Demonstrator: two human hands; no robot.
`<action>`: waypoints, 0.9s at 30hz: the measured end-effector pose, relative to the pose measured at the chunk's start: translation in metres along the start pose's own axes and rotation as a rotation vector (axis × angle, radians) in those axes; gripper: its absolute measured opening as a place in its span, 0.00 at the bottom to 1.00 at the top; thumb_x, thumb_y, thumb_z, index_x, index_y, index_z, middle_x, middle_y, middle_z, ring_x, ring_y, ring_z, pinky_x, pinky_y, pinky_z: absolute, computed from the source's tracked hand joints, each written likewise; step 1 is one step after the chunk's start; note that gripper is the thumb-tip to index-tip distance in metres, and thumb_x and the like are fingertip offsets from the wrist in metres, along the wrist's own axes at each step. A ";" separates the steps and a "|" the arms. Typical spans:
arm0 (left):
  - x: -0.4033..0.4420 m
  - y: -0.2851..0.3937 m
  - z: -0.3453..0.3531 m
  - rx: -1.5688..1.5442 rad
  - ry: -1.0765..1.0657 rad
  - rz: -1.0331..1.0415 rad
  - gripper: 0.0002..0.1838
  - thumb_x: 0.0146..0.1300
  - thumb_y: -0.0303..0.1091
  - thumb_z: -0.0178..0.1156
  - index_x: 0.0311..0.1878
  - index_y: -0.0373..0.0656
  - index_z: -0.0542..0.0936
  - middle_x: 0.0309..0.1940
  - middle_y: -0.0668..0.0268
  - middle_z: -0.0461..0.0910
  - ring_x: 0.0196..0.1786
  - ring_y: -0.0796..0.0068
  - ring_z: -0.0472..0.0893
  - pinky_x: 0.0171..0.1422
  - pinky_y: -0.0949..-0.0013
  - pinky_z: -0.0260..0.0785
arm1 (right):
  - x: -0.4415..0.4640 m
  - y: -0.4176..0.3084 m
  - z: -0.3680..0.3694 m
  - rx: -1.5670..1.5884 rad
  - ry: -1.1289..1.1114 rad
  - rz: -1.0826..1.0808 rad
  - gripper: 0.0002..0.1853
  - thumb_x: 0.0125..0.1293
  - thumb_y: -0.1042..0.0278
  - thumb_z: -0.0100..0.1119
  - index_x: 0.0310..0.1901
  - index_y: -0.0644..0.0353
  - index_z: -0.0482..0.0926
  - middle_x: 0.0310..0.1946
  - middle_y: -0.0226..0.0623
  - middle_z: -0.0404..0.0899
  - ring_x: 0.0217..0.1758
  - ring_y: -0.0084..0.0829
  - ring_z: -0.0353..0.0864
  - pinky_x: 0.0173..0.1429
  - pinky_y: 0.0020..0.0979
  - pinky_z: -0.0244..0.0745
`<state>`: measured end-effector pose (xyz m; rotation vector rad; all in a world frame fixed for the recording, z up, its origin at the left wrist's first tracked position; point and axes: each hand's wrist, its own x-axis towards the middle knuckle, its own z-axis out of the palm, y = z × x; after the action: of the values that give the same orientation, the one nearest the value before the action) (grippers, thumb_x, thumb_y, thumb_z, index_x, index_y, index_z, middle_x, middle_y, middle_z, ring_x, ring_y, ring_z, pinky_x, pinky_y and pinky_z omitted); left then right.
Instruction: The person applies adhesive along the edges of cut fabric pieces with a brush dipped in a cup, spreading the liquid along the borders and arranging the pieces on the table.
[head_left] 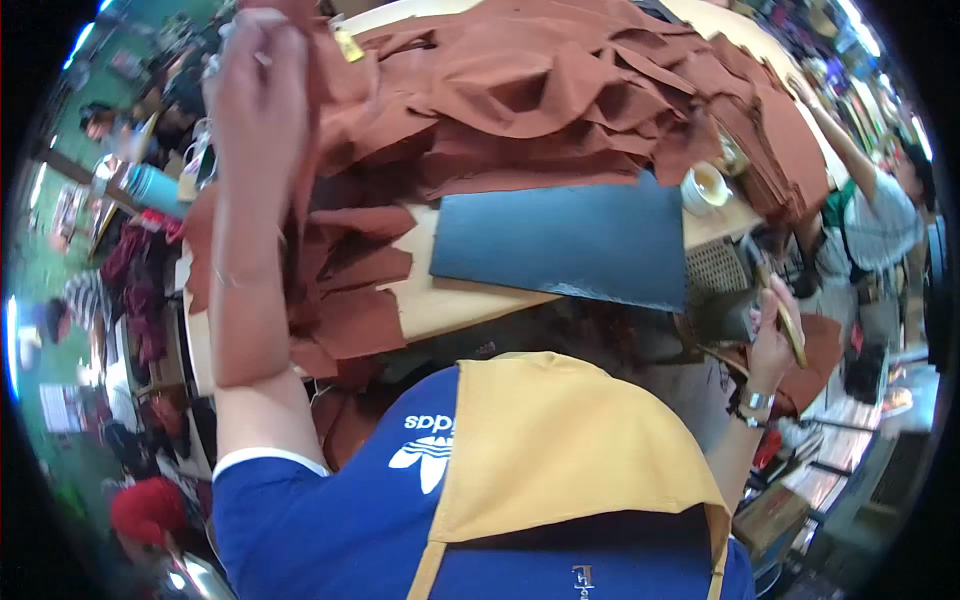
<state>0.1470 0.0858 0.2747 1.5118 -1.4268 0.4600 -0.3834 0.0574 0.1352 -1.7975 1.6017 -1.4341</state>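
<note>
My left hand (262, 75) is raised at the upper left, beside brown sheet material; motion blur hides its fingers and what they may hold. On the right, my right hand (770, 338) is closed around a wooden-handled tool (790, 320), its far end pointing toward the table. A dark flat board (560, 245) lies on the pale table (480, 305) in front of my body. Behind it spreads a large crumpled heap of brown pieces (530, 95). More brown pieces (355, 265) lie left of the board. An open whitish cup (705, 188) stands at the board's right corner.
A woven basket-like object (715, 268) is below the cup. Stacked brown pieces (775, 150) lie at the back right. Another person's arm (845, 145) reaches toward the table from the right. A blue cylindrical container (155, 188) and other people are on the left.
</note>
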 end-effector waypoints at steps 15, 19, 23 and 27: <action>-0.184 -0.002 0.189 0.014 -0.971 0.297 0.27 0.69 0.51 0.60 0.67 0.52 0.75 0.72 0.58 0.70 0.76 0.53 0.65 0.79 0.37 0.52 | -0.035 0.022 0.094 -0.244 -0.302 -0.286 0.21 0.57 0.59 0.78 0.42 0.54 0.73 0.33 0.36 0.80 0.38 0.40 0.83 0.42 0.38 0.77; -0.171 -0.045 0.206 0.001 -1.125 0.374 0.36 0.68 0.58 0.58 0.76 0.54 0.66 0.80 0.57 0.56 0.82 0.50 0.52 0.82 0.36 0.44 | -0.062 0.006 0.132 -0.271 -0.476 -0.367 0.23 0.52 0.51 0.79 0.39 0.49 0.72 0.28 0.29 0.79 0.35 0.38 0.80 0.42 0.40 0.68; -0.193 -0.038 0.210 0.084 -1.060 0.265 0.38 0.69 0.59 0.57 0.77 0.55 0.63 0.81 0.55 0.53 0.82 0.48 0.50 0.80 0.32 0.43 | -0.072 0.016 0.146 -0.141 -0.494 -0.225 0.16 0.56 0.69 0.72 0.39 0.51 0.71 0.27 0.27 0.81 0.35 0.36 0.82 0.44 0.40 0.69; -0.207 -0.008 0.216 0.134 -1.053 0.105 0.39 0.69 0.62 0.55 0.77 0.53 0.63 0.80 0.54 0.54 0.82 0.47 0.51 0.79 0.31 0.45 | -0.048 0.029 0.116 -0.207 -0.396 -0.200 0.18 0.53 0.67 0.74 0.39 0.51 0.71 0.25 0.29 0.79 0.33 0.39 0.81 0.41 0.43 0.69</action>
<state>0.0320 0.0194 0.0071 1.8942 -2.3024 -0.2620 -0.2961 0.0495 0.0413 -2.2441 1.4369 -0.9268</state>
